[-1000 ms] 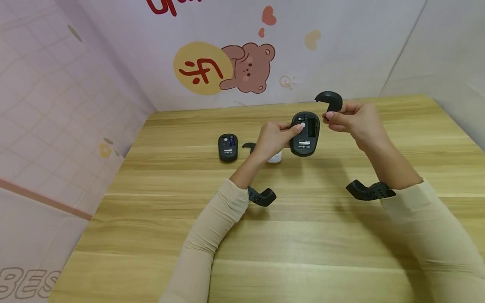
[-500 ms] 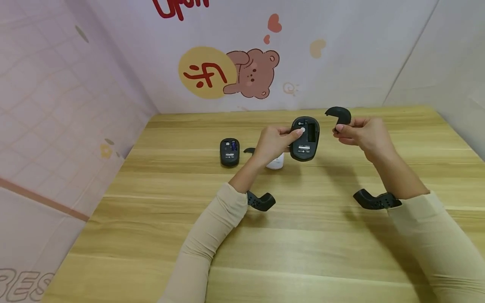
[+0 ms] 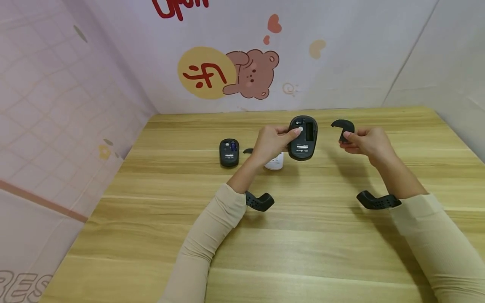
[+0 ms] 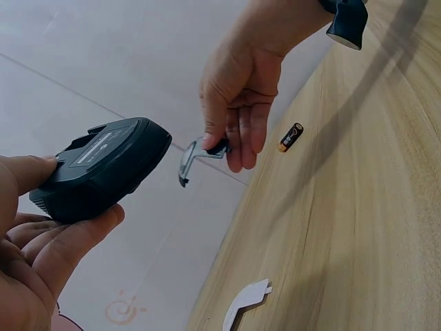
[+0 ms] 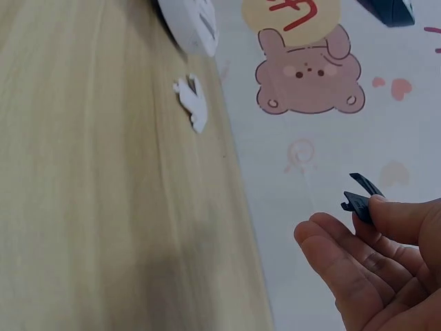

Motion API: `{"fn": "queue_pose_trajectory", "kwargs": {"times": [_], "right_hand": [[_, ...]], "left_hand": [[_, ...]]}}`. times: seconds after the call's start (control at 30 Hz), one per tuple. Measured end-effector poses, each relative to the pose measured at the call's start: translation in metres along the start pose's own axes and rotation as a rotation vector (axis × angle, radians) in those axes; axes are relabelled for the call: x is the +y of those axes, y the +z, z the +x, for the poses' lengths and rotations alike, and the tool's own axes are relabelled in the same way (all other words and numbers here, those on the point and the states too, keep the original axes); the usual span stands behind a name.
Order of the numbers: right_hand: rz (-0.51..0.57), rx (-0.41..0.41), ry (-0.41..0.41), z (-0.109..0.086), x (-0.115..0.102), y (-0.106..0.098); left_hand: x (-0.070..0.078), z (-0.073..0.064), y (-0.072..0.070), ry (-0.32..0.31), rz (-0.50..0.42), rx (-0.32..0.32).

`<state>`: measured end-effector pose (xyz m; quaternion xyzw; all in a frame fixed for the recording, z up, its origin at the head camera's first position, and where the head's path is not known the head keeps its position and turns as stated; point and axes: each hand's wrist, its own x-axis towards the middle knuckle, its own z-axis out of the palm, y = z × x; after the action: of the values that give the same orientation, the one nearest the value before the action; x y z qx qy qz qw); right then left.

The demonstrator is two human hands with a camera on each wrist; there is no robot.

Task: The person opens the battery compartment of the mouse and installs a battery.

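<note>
My left hand (image 3: 270,142) grips a black computer mouse (image 3: 302,145) above the table, its underside turned toward me and the thumb across it. A dark open battery slot shows in that underside. To the right, apart from the mouse, my right hand (image 3: 373,145) pinches a curved black battery cover (image 3: 347,125) between thumb and fingers. In the left wrist view the cover (image 4: 189,160) hangs beside the front of the mouse (image 4: 110,165). The right wrist view shows a small clip at the edge of the cover (image 5: 360,207).
A second black mouse (image 3: 229,153) lies underside up with a blue battery (image 3: 233,146) in it. Behind my left hand are a white mouse (image 3: 275,163), partly hidden, and a black cover (image 3: 248,150). A loose battery (image 4: 291,138) and a white cover (image 5: 193,103) lie on the table.
My right hand has moved right and lower with the battery cover, widening its gap from the mouse. The left hand keeps its hold with little movement.
</note>
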<state>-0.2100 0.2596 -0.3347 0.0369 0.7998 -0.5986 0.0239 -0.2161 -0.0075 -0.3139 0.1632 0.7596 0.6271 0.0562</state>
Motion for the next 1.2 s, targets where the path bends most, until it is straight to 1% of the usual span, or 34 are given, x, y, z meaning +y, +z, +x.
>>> {"fn": "queue_pose_trajectory", "kwargs": {"times": [0.13,0.27,0.37,0.47,0.6,0.73,0.9,1.03,1.2], "right_hand": [[0.011,-0.017,0.03,0.004,0.008,-0.002],[-0.018,-0.05,0.043,0.007,0.015,-0.001],[-0.046,-0.064,0.057,0.008,0.018,-0.003],[-0.07,-0.095,0.09,0.011,0.02,-0.005],[-0.171,-0.134,0.121,0.016,0.022,-0.008],[-0.24,-0.171,0.156,0.02,0.025,-0.012],[-0.259,-0.205,0.193,0.021,0.031,-0.012],[-0.272,-0.22,0.207,0.023,0.034,-0.012],[-0.295,-0.228,0.227,0.029,0.037,-0.017]], "left_hand": [[-0.001,-0.001,-0.002,-0.003,-0.003,0.017],[-0.003,-0.001,-0.003,0.004,-0.013,0.024],[-0.002,-0.002,-0.003,0.005,-0.02,0.012],[-0.001,-0.002,-0.004,0.006,-0.005,0.01],[0.001,0.0,-0.004,0.008,0.006,0.005],[0.002,0.001,-0.004,0.003,-0.016,-0.016],[0.001,0.0,-0.003,0.0,-0.029,-0.037],[0.001,-0.001,-0.002,-0.001,-0.02,-0.022],[0.001,0.0,-0.002,0.013,0.001,-0.012]]}}
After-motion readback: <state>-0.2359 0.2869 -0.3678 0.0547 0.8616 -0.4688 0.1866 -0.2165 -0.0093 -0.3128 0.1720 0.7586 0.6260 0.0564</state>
